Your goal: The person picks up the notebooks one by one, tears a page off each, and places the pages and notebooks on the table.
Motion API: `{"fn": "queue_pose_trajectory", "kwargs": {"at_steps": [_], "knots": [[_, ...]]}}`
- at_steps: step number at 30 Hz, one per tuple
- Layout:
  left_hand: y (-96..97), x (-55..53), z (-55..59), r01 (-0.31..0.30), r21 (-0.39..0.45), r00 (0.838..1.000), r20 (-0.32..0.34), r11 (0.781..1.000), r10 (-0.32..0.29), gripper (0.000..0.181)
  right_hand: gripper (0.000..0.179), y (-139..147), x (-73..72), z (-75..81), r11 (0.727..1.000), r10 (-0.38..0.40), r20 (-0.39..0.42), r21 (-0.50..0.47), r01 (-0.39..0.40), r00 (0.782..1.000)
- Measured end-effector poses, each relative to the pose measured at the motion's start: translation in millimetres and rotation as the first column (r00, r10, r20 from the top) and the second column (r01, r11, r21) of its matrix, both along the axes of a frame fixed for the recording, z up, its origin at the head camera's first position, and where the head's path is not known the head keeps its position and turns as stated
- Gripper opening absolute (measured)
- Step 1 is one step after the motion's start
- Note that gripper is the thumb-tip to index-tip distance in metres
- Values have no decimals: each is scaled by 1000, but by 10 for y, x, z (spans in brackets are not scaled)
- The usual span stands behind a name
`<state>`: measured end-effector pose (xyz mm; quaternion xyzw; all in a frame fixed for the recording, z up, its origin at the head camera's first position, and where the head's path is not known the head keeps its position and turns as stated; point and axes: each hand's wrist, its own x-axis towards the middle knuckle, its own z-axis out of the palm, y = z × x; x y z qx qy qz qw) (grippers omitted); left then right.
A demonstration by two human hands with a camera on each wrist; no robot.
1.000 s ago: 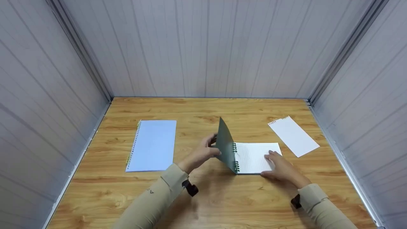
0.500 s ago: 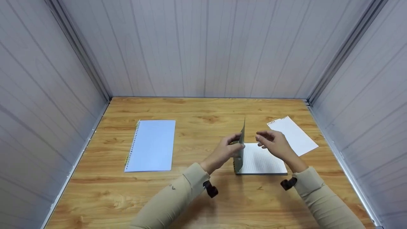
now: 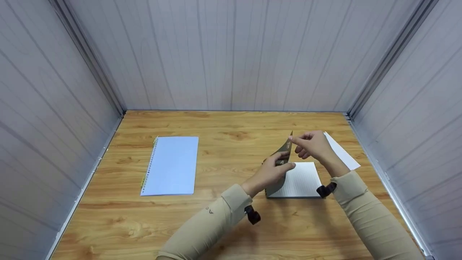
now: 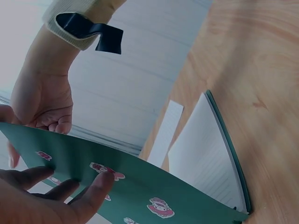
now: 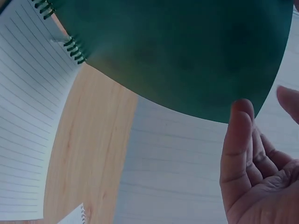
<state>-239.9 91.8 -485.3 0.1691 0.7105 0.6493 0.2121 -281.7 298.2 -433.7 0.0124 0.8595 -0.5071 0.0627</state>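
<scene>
A spiral notebook lies on the table with its lined page [image 3: 303, 180] facing up and its green cover [image 4: 140, 177] raised on edge, bowed. Small pink character stickers dot the cover's outer face. My left hand [image 3: 269, 172] rests extended fingers against that sticker side, as the left wrist view shows. My right hand [image 3: 314, 146] is at the cover's upper corner. In the right wrist view one fingertip [image 5: 243, 107] touches the cover's plain inner side near its edge, while another finger stays apart from it. Green coils [image 5: 72, 49] join cover and pages.
On the left lies a larger light-blue spiral-bound notebook [image 3: 171, 166]. A loose white sheet [image 3: 341, 151] with a torn edge lies behind the right forearm, partly hidden. Pale panel walls [image 3: 234, 54] enclose the wooden table [image 3: 119, 216] at the back and sides.
My left hand has pushed the cover rightward, past upright, over the page. My right hand has left the page and risen to the cover's upper corner.
</scene>
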Motion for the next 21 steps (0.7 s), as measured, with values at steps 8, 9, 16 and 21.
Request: {"fn": "queue_pose_trajectory", "kwargs": {"at_steps": [8,9,16,21], "knots": [[24,-41,-132,82,-42,995,-52,996,-84,67,21,218,-35,27,1000,18,34,11,-19,999],[13,-59,-175,85,-51,995,-50,995,-87,65,20,263,-36,7,1000,19,24,21,-20,1000],[-121,-179,-517,60,-310,973,-193,949,-125,51,15,568,0,-259,961,21,-99,275,7,995],[-176,-201,-697,49,-546,911,-318,837,-261,48,15,702,37,-513,903,1,-167,423,71,986]]}}
